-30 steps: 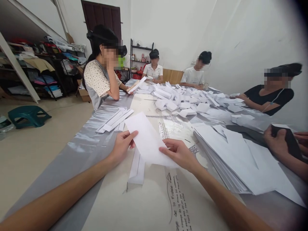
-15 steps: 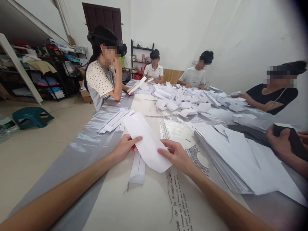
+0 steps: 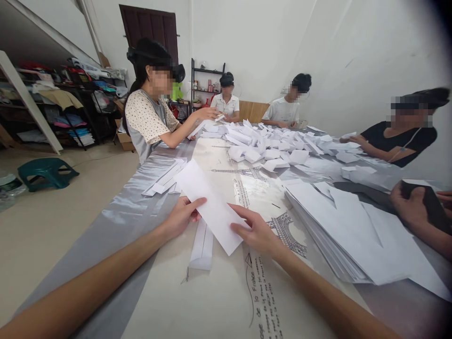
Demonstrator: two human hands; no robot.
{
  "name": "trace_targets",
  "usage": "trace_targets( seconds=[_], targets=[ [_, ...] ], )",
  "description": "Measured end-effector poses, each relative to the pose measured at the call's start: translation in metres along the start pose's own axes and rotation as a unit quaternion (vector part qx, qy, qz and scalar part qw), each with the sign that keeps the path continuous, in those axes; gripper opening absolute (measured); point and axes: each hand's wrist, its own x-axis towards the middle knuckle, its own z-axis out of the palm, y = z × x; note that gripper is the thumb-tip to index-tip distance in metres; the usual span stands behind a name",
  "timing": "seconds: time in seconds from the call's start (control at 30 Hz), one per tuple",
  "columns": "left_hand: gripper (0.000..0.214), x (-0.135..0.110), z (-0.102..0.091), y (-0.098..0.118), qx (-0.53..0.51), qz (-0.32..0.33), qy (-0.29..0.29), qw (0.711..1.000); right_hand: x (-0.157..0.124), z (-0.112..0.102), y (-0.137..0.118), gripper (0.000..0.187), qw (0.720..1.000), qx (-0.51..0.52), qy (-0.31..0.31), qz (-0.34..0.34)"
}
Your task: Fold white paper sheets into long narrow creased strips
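Note:
A sheet of white paper (image 3: 213, 207), long and narrow, hangs tilted between both my hands above the table. My left hand (image 3: 185, 214) pinches its left edge, thumb on top and fingers behind. My right hand (image 3: 254, 226) grips the lower right edge between thumb and fingers. Partly hidden under the sheet, a folded paper strip (image 3: 202, 249) lies on the printed table cover (image 3: 183, 301). Several more folded paper strips (image 3: 164, 181) lie in a loose pile beyond my left hand.
A stack of large white sheets (image 3: 349, 230) lies to my right, near another person's hand (image 3: 416, 207) holding something dark. A heap of folded papers (image 3: 271, 146) covers the table's far part. Several people sit around it. A green stool (image 3: 47, 173) stands on the floor at left.
The paper in my hands has turned slightly and its lower end looks straighter and narrower. The person at left has lowered a hand from the face towards the papers.

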Motion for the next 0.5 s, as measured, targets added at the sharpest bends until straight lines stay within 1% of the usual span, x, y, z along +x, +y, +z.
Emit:
trace_targets(
  seconds=[0.17, 0.33, 0.5],
  targets=[
    [0.034, 0.001, -0.002, -0.002, -0.006, -0.003, -0.001, 1.0, -0.003, 0.004, 0.003, 0.054, 1.0, -0.023, -0.01, -0.001],
    [0.035, 0.0, -0.002, -0.002, -0.009, -0.002, -0.008, 1.0, -0.004, 0.006, 0.011, 0.049, 0.996, -0.081, -0.024, -0.004],
    [0.045, 0.001, -0.004, -0.004, -0.029, -0.005, -0.013, 0.999, -0.002, 0.006, 0.011, 0.046, 0.993, -0.102, -0.045, -0.03]
  ],
)
